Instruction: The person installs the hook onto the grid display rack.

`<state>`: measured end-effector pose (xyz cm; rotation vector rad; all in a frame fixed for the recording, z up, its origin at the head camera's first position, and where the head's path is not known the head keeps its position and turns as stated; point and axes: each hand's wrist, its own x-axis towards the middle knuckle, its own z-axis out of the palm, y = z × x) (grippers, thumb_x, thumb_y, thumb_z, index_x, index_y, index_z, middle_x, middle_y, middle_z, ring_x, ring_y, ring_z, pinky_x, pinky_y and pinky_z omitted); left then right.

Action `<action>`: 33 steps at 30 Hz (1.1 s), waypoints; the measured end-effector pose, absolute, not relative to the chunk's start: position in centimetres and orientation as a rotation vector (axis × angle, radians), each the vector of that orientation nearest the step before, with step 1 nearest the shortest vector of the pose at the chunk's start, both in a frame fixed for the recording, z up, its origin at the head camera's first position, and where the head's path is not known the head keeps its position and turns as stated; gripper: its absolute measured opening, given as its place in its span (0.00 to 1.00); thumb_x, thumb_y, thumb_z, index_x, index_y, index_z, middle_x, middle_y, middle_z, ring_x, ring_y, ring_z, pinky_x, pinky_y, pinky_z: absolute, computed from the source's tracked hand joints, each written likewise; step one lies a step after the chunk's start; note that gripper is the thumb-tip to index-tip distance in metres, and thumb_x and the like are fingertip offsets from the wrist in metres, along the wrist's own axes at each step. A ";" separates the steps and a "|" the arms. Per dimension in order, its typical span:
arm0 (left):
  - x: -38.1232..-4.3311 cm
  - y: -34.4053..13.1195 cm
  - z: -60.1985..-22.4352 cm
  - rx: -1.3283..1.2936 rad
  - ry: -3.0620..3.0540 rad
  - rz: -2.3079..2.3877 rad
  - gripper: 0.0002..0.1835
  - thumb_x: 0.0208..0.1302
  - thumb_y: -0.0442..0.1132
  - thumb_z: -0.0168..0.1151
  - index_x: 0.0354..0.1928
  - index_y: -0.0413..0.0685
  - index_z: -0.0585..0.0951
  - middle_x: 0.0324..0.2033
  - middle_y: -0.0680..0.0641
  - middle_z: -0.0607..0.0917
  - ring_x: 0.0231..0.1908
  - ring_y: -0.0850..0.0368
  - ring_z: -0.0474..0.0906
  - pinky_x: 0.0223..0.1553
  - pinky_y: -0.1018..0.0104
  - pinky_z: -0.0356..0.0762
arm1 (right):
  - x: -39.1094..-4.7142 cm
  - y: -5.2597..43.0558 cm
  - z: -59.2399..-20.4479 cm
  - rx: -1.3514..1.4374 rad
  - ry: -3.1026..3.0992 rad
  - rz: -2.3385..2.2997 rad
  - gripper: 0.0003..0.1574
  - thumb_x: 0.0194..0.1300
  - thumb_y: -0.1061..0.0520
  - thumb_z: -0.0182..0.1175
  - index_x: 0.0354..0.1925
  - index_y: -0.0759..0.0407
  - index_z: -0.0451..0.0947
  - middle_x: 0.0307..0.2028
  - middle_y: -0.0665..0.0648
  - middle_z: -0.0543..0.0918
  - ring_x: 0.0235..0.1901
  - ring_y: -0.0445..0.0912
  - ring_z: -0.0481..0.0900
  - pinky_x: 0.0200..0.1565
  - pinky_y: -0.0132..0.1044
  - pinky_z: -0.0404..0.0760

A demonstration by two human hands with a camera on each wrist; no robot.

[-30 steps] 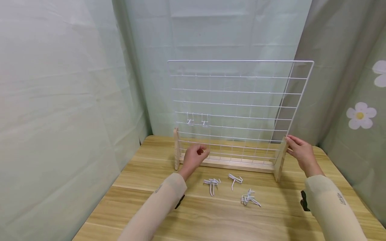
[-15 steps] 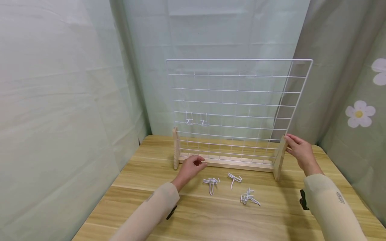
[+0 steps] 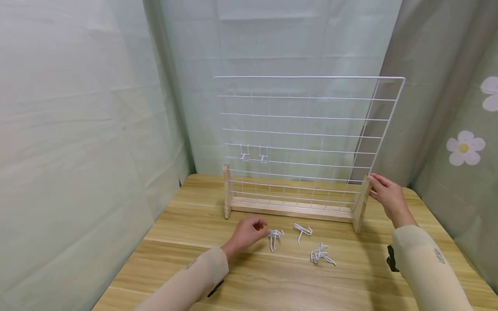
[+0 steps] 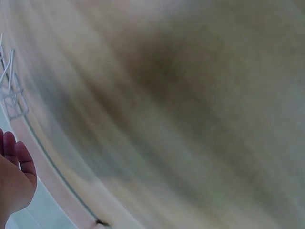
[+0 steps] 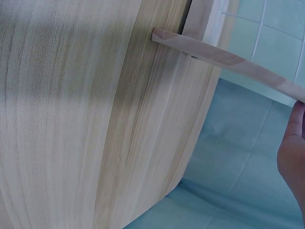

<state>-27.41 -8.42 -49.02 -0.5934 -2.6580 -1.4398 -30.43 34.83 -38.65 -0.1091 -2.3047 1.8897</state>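
Note:
My left hand (image 3: pixel 250 232) hovers low over the table, its loosely bent fingers at the left end of a small heap of white wire hooks (image 3: pixel 274 235). Those hooks (image 4: pixel 10 88) lie just beyond the fingers in the left wrist view, where a gap shows between them and the hand (image 4: pixel 16 176). A white wire grid panel (image 3: pixel 299 117) stands upright in a wooden stand (image 3: pixel 292 210). At the top of the stand's right post (image 3: pixel 362 205), my right hand (image 3: pixel 389 196) pinches the wood between thumb and fingers. Two hooks (image 3: pixel 263 159) hang side by side on the grid's left part.
A single hook (image 3: pixel 303 232) lies right of the first heap, and another tangled heap of hooks (image 3: pixel 322 255) sits nearer the front. The wooden table (image 3: pixel 186 255) is bordered by pale green curtains (image 3: pixel 97 129) at the left, back and right.
My left hand has come down from in front of the grid's lower wires to the tabletop beside the left heap of hooks. The right hand has stayed on the post.

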 end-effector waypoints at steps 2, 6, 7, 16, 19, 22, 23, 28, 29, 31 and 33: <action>-27.2 -8.2 -49.3 -0.617 -2.658 -1.431 0.12 0.59 0.39 0.71 0.41 0.38 0.84 0.32 0.52 0.80 0.35 0.59 0.74 0.38 0.67 0.74 | -30.4 34.9 -38.8 -0.122 -2.307 1.888 0.46 0.70 0.37 0.54 0.73 0.64 0.61 0.52 0.42 0.75 0.57 0.42 0.72 0.55 0.37 0.73; -26.7 -7.8 -49.6 -0.639 -2.659 -1.410 0.11 0.58 0.39 0.73 0.40 0.41 0.85 0.33 0.50 0.81 0.36 0.59 0.75 0.38 0.67 0.75 | -30.4 34.9 -38.8 -0.138 -2.296 1.908 0.46 0.69 0.37 0.55 0.73 0.64 0.61 0.52 0.42 0.75 0.58 0.43 0.72 0.56 0.37 0.72; -26.7 -7.7 -49.6 -0.647 -2.652 -1.396 0.11 0.58 0.39 0.73 0.40 0.42 0.85 0.33 0.49 0.82 0.36 0.57 0.76 0.38 0.66 0.75 | -30.4 34.9 -38.7 -0.136 -2.296 1.910 0.46 0.69 0.37 0.55 0.73 0.64 0.61 0.52 0.42 0.75 0.58 0.44 0.72 0.56 0.38 0.72; -26.8 -6.7 -49.5 -0.665 -2.680 -1.194 0.13 0.57 0.43 0.74 0.41 0.46 0.85 0.35 0.51 0.83 0.37 0.55 0.79 0.40 0.66 0.77 | -30.5 34.7 -38.4 -0.127 -2.322 1.872 0.44 0.72 0.38 0.52 0.73 0.65 0.59 0.57 0.48 0.73 0.60 0.47 0.71 0.58 0.41 0.70; -27.1 -6.7 -49.5 -0.626 -2.689 -1.117 0.12 0.59 0.45 0.73 0.41 0.47 0.85 0.36 0.52 0.83 0.37 0.55 0.79 0.39 0.65 0.77 | -30.5 34.7 -38.4 -0.122 -2.302 1.893 0.44 0.71 0.39 0.54 0.73 0.65 0.60 0.53 0.44 0.75 0.56 0.42 0.72 0.55 0.36 0.73; -27.5 -6.8 -49.5 -0.568 -2.681 -1.061 0.13 0.61 0.46 0.71 0.42 0.46 0.85 0.36 0.51 0.83 0.37 0.55 0.79 0.38 0.65 0.76 | -30.5 34.7 -38.4 -0.114 -2.257 1.944 0.43 0.70 0.40 0.56 0.72 0.63 0.63 0.49 0.41 0.75 0.53 0.39 0.73 0.50 0.29 0.76; -27.5 -6.9 -49.5 -0.549 -2.678 -1.051 0.13 0.62 0.46 0.70 0.42 0.45 0.85 0.35 0.51 0.83 0.36 0.55 0.78 0.37 0.65 0.76 | -30.5 34.7 -38.4 -0.112 -2.245 1.958 0.42 0.70 0.40 0.57 0.71 0.63 0.64 0.48 0.40 0.75 0.52 0.38 0.73 0.48 0.27 0.77; -27.6 -7.2 -49.5 -0.526 -2.650 -1.019 0.11 0.61 0.43 0.70 0.41 0.44 0.85 0.34 0.50 0.83 0.34 0.55 0.78 0.36 0.64 0.76 | -30.4 34.8 -38.4 -0.102 -2.225 1.979 0.41 0.69 0.40 0.58 0.70 0.62 0.66 0.46 0.38 0.76 0.50 0.36 0.73 0.49 0.28 0.76; -27.6 -7.2 -49.5 -0.524 -2.653 -1.019 0.11 0.62 0.43 0.70 0.40 0.45 0.85 0.33 0.51 0.82 0.34 0.56 0.78 0.36 0.64 0.76 | -30.4 34.8 -38.4 -0.102 -2.216 1.990 0.40 0.69 0.41 0.58 0.70 0.62 0.66 0.45 0.38 0.76 0.50 0.36 0.74 0.50 0.30 0.75; -27.3 -7.2 -49.6 -0.525 -2.653 -1.018 0.10 0.61 0.43 0.71 0.39 0.46 0.85 0.33 0.52 0.82 0.34 0.56 0.77 0.36 0.65 0.75 | -30.4 34.8 -38.4 -0.098 -2.201 2.003 0.40 0.69 0.41 0.59 0.69 0.62 0.66 0.44 0.37 0.76 0.49 0.35 0.74 0.50 0.30 0.75; -27.0 -7.0 -49.7 -0.533 -2.652 -1.035 0.09 0.61 0.42 0.71 0.38 0.46 0.85 0.32 0.51 0.82 0.33 0.56 0.77 0.35 0.66 0.75 | -30.4 34.8 -38.5 -0.096 -2.177 2.025 0.40 0.69 0.42 0.59 0.69 0.63 0.66 0.43 0.37 0.77 0.48 0.35 0.74 0.49 0.30 0.76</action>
